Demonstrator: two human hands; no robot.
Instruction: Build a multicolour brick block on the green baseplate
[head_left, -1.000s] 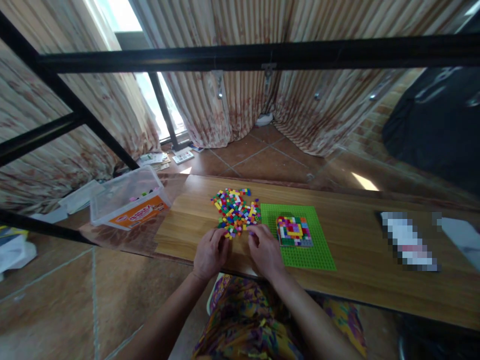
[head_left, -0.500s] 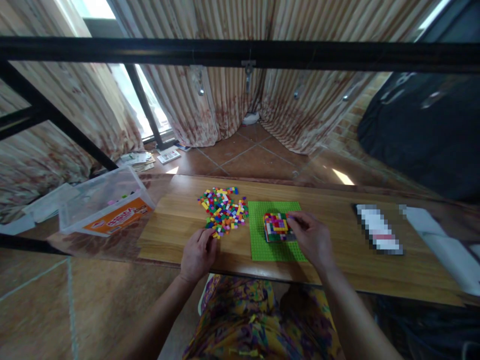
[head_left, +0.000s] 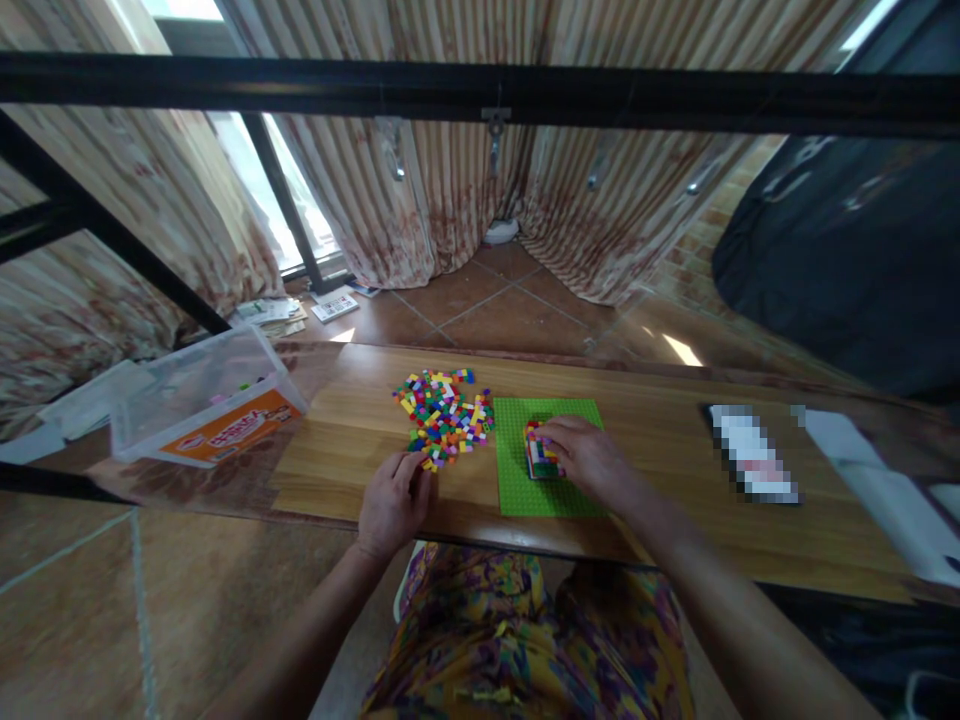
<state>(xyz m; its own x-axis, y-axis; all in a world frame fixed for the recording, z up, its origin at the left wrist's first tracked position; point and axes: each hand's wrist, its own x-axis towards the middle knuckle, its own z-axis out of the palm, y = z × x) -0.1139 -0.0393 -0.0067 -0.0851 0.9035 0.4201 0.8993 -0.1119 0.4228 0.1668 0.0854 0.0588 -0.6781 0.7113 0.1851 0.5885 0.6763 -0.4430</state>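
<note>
Two bare hands are seen over a long wooden table top (head_left: 322, 465), where many small colourful bricks (head_left: 446, 412) are spread in a loose heap. The left hand (head_left: 394, 503) is placed at the near edge of this heap. Its thumb and fingers are bent and brought close together, with the fingertips beside the nearest bricks; whether a brick is pinched between them cannot be told.

To the right of the heap, a green studded baseplate (head_left: 517, 498) is laid flat on the table top. On it is set a low, square brick structure (head_left: 537, 464), made of many colours, near the middle of the plate. Its right part is covered by the right hand (head_left: 589, 455), which is reached over from the right side, with curled fingers lowered to the top of the structure. The tips are partly hidden, so it cannot be told if a piece is held by them.

Farther right on the table top, a dark-edged flat object (head_left: 754, 455) is seen, its surface blurred by large squares, and near it white sheets (head_left: 862, 470) are laid. At the left end, a clear plastic box (head_left: 202, 395) with an orange label (head_left: 232, 428) is placed, and a few coloured pieces can be noticed inside.
</note>
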